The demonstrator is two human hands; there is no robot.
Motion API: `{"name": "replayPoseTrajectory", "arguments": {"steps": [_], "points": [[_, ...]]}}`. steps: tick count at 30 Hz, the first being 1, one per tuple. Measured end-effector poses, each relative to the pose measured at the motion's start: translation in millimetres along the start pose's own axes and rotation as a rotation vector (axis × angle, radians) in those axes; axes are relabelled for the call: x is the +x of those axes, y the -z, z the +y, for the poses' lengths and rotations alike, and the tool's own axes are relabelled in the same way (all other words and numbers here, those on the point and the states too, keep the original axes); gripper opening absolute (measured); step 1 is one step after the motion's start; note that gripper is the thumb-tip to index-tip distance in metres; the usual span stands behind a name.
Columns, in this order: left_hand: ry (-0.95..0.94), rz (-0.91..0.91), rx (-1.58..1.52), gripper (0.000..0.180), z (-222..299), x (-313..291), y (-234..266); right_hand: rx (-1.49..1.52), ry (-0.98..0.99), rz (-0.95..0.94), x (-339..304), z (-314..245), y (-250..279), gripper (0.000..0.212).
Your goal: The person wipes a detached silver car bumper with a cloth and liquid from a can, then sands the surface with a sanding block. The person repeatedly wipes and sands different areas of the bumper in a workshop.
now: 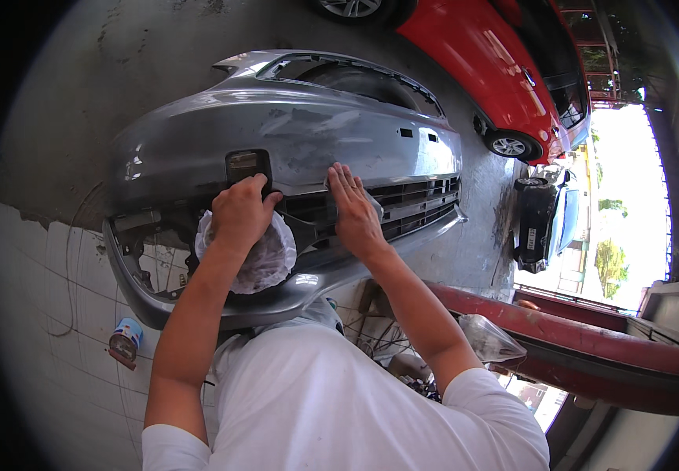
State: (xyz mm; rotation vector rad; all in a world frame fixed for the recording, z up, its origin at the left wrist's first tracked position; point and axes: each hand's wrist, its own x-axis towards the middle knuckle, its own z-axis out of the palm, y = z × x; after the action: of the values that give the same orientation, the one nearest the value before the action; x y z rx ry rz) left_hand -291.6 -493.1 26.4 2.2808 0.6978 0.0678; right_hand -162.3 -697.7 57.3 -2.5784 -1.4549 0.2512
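A grey car bumper [316, 129] lies in front of me, with dull, scuffed patches on its upper face. My left hand [239, 213] is closed over the bumper's edge, by a square opening. Its fingers curl and the thumb points right. Bunched white cloth [267, 259] hangs out below this hand; whether the hand also grips it, I cannot tell. Flat on the bumper above the black grille [418, 206] lies my right hand [353, 208], fingers stretched out. A thin pale sheet [375, 206] peeks out beside its palm; its kind is unclear.
A red car [488, 71] stands beyond the bumper, and a black car [542, 224] is farther right. On the tiled floor at left sits a small blue-labelled tub [126, 337]. A dark red bumper [575, 334] and a clear plastic wrapping [490, 339] lie close at right.
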Motion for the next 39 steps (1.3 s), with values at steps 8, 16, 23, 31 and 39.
{"name": "replayPoseTrajectory", "arguments": {"steps": [8,16,23,31,39], "points": [[-0.19,0.056,-0.056,0.018,-0.4,-5.7,-22.4,-0.068,-0.463,0.314,-65.5,116.5,31.1,0.054],[-0.139,0.068,-0.095,0.015,-17.0,-6.5,-27.5,-0.15,-0.337,0.109,8.6,-39.3,-36.8,0.068],[-0.198,0.037,-0.131,0.015,-10.3,1.6,-17.6,0.012,-0.519,0.126,-11.0,144.1,3.5,0.055],[-0.106,-0.028,-0.072,0.019,-18.1,-1.1,-27.8,-0.121,-0.088,0.045,22.9,4.5,-11.9,0.061],[-0.065,-0.093,-0.024,0.024,-11.3,1.2,-19.1,-0.07,-0.395,0.156,54.5,8.1,-26.2,0.063]]}}
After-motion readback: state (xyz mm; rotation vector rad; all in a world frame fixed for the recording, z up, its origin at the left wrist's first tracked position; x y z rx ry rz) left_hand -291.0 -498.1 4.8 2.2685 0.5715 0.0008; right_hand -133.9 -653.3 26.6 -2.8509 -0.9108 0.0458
